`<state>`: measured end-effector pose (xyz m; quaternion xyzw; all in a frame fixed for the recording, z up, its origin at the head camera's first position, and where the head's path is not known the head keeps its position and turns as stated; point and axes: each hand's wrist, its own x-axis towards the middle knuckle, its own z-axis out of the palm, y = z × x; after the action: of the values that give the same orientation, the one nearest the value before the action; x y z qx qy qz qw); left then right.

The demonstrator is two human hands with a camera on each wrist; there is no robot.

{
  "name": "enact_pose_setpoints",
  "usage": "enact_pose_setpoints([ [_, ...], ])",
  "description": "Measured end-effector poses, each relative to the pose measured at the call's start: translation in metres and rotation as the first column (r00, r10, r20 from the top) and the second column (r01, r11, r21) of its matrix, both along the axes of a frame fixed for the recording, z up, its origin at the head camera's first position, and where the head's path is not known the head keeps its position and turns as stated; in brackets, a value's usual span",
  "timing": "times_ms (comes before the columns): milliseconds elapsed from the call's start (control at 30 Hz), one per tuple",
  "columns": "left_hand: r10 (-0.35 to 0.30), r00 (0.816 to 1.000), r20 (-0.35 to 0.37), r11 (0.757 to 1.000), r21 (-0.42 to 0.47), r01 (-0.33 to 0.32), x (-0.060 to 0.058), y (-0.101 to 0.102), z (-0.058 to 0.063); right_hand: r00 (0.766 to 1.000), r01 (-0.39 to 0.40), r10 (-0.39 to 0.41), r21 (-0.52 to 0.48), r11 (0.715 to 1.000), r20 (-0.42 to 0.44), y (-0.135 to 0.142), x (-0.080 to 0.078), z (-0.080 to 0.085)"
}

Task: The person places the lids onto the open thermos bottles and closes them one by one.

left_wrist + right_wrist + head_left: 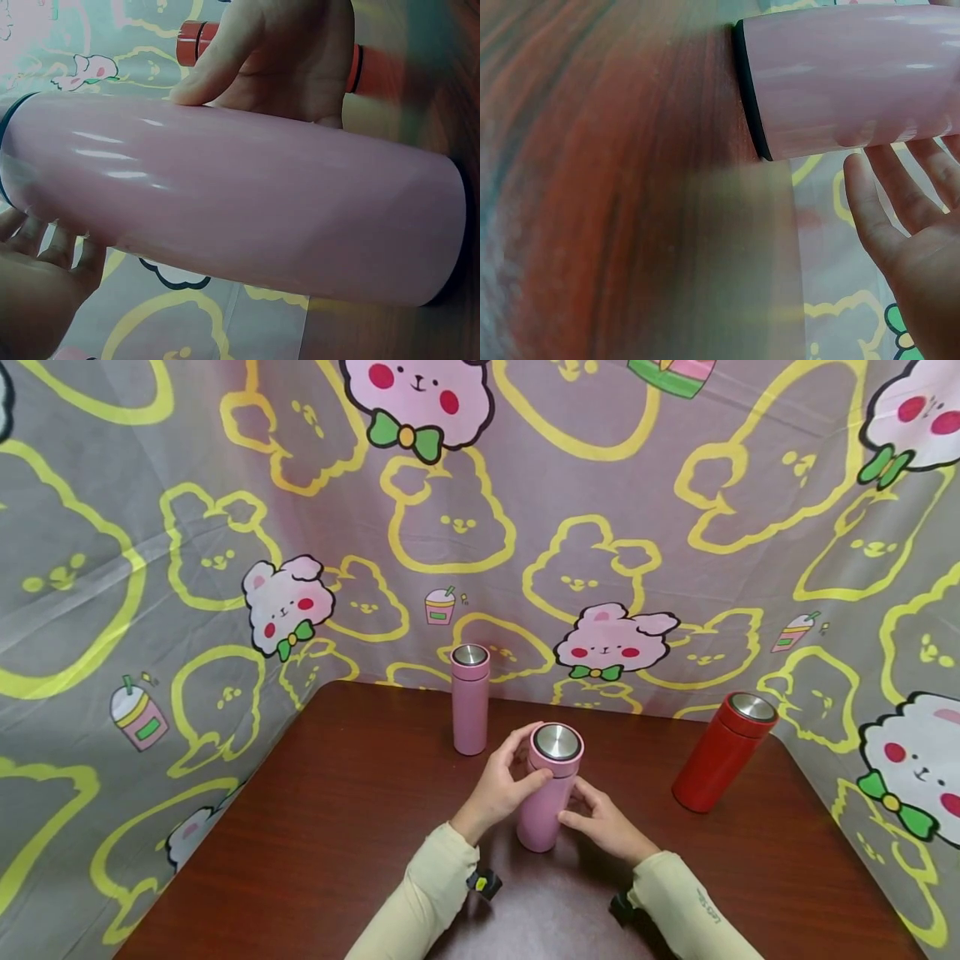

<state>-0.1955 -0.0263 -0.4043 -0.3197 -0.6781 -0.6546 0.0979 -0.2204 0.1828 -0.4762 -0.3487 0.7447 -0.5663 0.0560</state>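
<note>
A pink thermos bottle (542,814) with a silver-topped lid stands on the table in front of me. My left hand (498,789) holds it near the lid, fingers on its left side and thumb across the front. Lower on the other side, my right hand (606,822) grips the body with its thumb in front and fingers partly hidden behind. In the left wrist view the pink bottle (247,195) appears sideways, with my left hand (41,289) by its lid end and my right hand (289,60) opposite. The right wrist view shows its dark base (751,90) at the table surface.
A second pink thermos bottle (470,710) stands at the back, left of the held one. To the right stands a red thermos bottle (716,760). A patterned cloth (450,547) hangs round the back and sides of the dark brown table (300,827).
</note>
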Motion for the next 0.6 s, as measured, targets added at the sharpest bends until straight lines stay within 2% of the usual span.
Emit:
enact_pose_setpoints([
  [133, -0.015, 1.0, -0.007, 1.0, -0.007, 0.015, -0.002, 0.001, 0.002, 1.0, 0.006, -0.006, 0.004, 1.0, -0.001, 0.0, -0.001, 0.001],
  [267, -0.072, 0.997, 0.02, 0.997, 0.014, 0.072, -0.005, 0.001, 0.001, 1.0, 0.011, -0.011, 0.013, 1.0, 0.006, 0.0, -0.001, 0.001],
  [500, -0.144, 0.988, 0.058, 0.987, 0.08, 0.139, -0.027, 0.004, -0.026, 1.0, 0.01, -0.01, 0.009, 1.0, 0.021, -0.001, 0.0, 0.0],
  [600, -0.159, 0.986, 0.049, 0.984, 0.093, 0.154, -0.031, 0.004, -0.031, 1.0, 0.01, -0.01, 0.009, 1.0, 0.022, -0.001, 0.0, 0.001],
])
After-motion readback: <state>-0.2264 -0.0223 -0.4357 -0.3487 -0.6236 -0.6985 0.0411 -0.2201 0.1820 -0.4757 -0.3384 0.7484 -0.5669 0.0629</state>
